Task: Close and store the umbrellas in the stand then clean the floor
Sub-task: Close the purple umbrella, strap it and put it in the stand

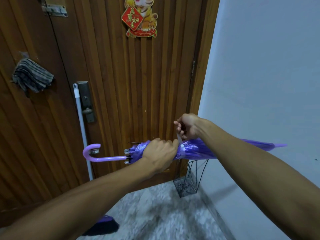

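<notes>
1. Purple umbrella (199, 150) was folded and lay roughly level in front of me, crook handle (94, 153) out beyond the left grip, tip past the right forearm toward the pale wall (268, 75).
2. Left hand (160, 154) was clenched around the bunched canopy, just handle-side of the tie strap (179, 137).
3. Right hand (187, 126) sat just above that grip, fingers pinched on the free end of the strap, pulling it up off the canopy. A white snap button (182, 146) showed on the wrap right beside the left knuckles.
4. Step in hand, as I judged it: fastening the strap. To do it well, keep the left squeeze tight so the folds don't spring loose, draw the strap snug around, and press its end onto the button.
5. Wire stand (187, 181) stood below the grips on the mottled floor (164, 213), in the corner by the wooden door (121, 84); it looked empty, though its upper rim was masked by the umbrella.
6. A white pole (81, 129) leaned on the door beyond the handle; its lower end was hidden by my left forearm.
7. Hard to make out: a dark, purple-edged shape (103, 226) low under the left arm, possibly another umbrella. Strap's mating snap was not visible.
</notes>
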